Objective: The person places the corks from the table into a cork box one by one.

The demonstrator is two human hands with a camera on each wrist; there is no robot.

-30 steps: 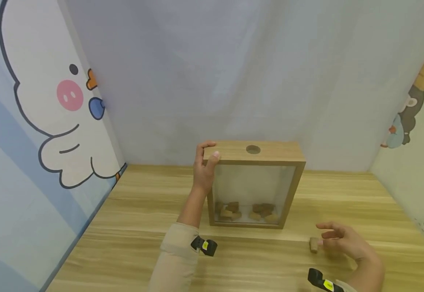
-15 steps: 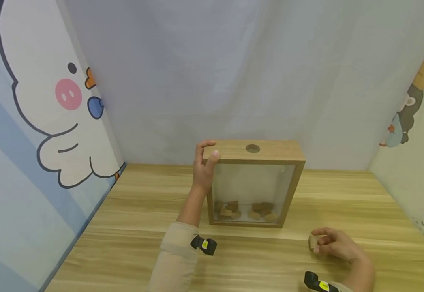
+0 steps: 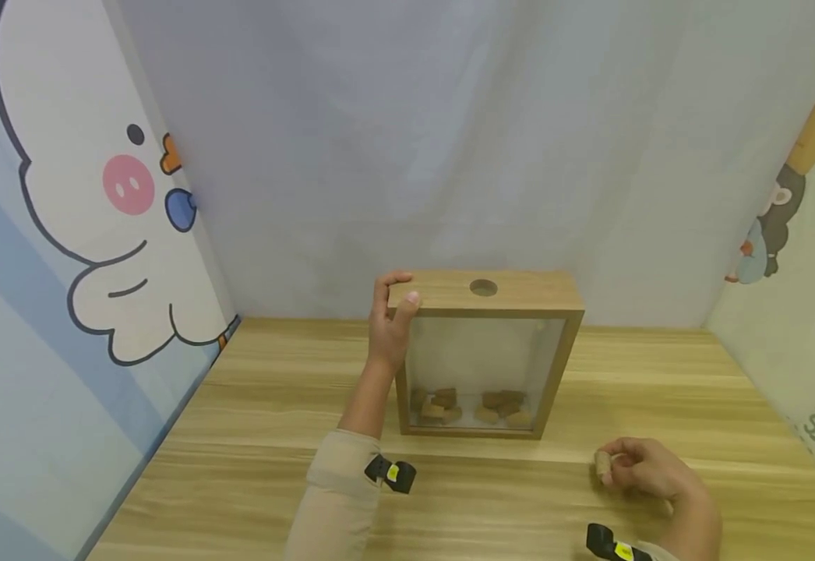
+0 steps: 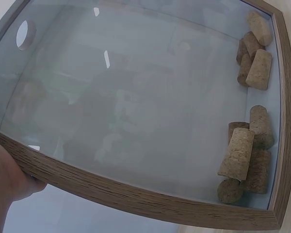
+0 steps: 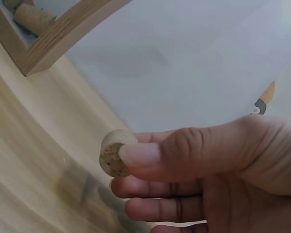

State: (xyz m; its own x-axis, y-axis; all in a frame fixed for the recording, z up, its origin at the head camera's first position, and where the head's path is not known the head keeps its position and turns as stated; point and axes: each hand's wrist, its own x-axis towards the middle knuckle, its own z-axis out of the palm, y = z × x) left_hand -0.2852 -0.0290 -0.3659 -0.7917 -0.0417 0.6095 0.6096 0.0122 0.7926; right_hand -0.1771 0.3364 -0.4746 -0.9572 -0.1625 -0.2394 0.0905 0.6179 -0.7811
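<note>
A glass-fronted wooden box (image 3: 485,294) with a round hole (image 3: 483,287) in its top stands upright on the table. My left hand (image 3: 389,335) grips its upper left corner, thumb on the top front edge. In the left wrist view several corks (image 4: 236,154) lie behind the glass in two heaps along the box's bottom. To the right of the box, my right hand (image 3: 649,470) pinches a single cork (image 3: 602,466) between thumb and fingers, low over the table. The right wrist view shows that cork (image 5: 114,153) with its speckled end facing the camera.
The wood-grain table (image 3: 274,405) reaches back to a pale grey curtain (image 3: 407,156). A panel with a white cartoon duck (image 3: 85,195) borders the left side, and another printed panel (image 3: 800,327) the right.
My right hand has moved slightly left and closed its thumb and fingers on the cork, which now looks tilted. The left hand keeps its grip on the box.
</note>
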